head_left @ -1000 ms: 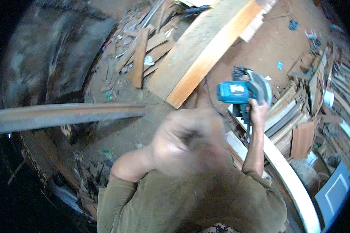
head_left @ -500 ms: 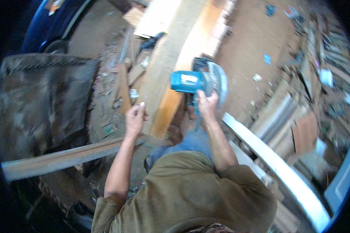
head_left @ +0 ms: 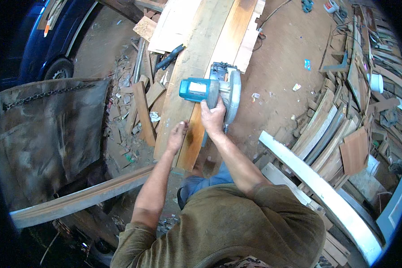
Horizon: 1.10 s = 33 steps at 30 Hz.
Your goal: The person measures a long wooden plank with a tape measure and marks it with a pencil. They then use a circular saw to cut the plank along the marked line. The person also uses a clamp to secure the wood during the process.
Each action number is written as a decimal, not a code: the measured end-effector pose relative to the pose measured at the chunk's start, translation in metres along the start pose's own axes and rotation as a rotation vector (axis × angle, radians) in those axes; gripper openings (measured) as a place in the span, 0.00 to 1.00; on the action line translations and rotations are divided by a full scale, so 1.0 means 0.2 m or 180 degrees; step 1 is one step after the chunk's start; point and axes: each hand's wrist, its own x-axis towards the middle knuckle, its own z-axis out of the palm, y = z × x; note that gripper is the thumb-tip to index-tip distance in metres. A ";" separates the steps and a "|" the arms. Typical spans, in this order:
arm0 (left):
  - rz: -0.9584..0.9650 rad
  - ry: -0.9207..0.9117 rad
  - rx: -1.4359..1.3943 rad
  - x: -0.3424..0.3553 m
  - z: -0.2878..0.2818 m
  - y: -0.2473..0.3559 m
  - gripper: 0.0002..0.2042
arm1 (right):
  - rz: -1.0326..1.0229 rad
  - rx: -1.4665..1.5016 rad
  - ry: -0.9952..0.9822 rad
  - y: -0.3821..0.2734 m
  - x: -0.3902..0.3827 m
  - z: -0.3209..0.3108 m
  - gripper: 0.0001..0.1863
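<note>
My right hand point(head_left: 213, 117) is wrapped round the rear handle of a teal circular saw point(head_left: 197, 90). The saw's grey metal guard is on the right side, and its base lies over the right edge of the orange-brown plank point(head_left: 193, 145). Beside that plank runs a duller, wider board point(head_left: 176, 107). Over the near end of the boards is my left hand point(head_left: 177, 135), its fingers curled together. Whether anything is pinched in them is hidden. The saw's blade cannot be seen.
Left of the boards lie scrap wood point(head_left: 143, 111) and a black tool point(head_left: 169, 57). A dark sheet with a chain point(head_left: 51, 143) and a long beam point(head_left: 85, 194) stand at left; a blue vehicle point(head_left: 35, 49) is behind. A white beam point(head_left: 319, 194) and stacked timber point(head_left: 321, 129) lie right.
The saw and my right hand have shifted left, onto the orange-brown plank. My left hand has moved right, over the near end of the boards. The view has also shifted slightly.
</note>
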 end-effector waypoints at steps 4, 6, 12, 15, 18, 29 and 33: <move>-0.0874 -0.0403 -0.0299 -0.18 0.21 -0.16 0.34 | -0.0135 0.0135 0.0272 0.07 0.01 0.17 0.18; -0.1188 -0.0562 -0.0871 -0.26 0.25 -0.27 0.36 | -0.0226 0.0110 0.0384 0.09 0.02 0.19 0.20; -0.1173 -0.0945 -0.1255 -0.36 0.10 -0.21 0.36 | -0.0380 -0.0025 0.0501 0.13 -0.03 0.26 0.21; -0.1017 -0.1062 -0.1185 -0.31 0.02 -0.26 0.36 | -0.0353 -0.0095 0.0683 0.20 -0.05 0.29 0.19; -0.1013 -0.1188 -0.1035 -0.31 0.01 -0.23 0.36 | -0.0401 -0.0170 0.0696 0.25 -0.05 0.28 0.19; -0.0967 -0.1674 -0.0967 -0.18 0.01 -0.21 0.39 | -0.0450 -0.0021 0.0744 0.12 0.04 0.26 0.21; -0.0748 -0.1625 -0.1008 -0.16 0.08 -0.18 0.35 | -0.0480 -0.0039 0.0789 0.08 0.12 0.24 0.23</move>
